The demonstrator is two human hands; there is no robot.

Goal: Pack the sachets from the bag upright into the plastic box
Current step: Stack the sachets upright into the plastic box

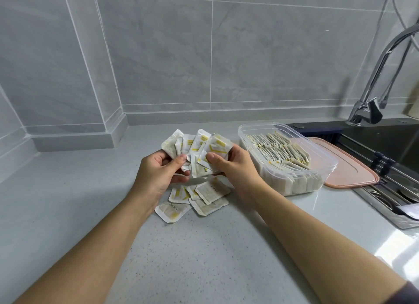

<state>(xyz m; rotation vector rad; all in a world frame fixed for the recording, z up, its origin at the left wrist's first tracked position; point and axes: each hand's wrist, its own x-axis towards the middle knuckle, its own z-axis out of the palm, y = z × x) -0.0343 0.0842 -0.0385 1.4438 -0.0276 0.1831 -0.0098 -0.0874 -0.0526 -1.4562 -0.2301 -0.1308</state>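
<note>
Grey tiled walls (272, 54) meet a pale speckled worktop (181, 247) in a kitchen corner, seen from the head camera. Just above the worktop, a fanned bunch of sachets (199, 145), white with yellow print, is shared between two bare hands. The left hand (158, 172) curls round the bunch's left side, thumb on top. The right hand (235, 165) pinches its right side, probably to square the bunch into one block that can go in on edge. Beneath them, loose sachets (197, 197) lie flat in a small heap on the worktop, within easy reach. Just to the right stands the clear plastic box (326, 158), largely filled with rows of upright sachets (281, 149). Its pink lid (353, 167) lies beyond the box, beside the sink (396, 145), out of the way. No bag is in view.
</note>
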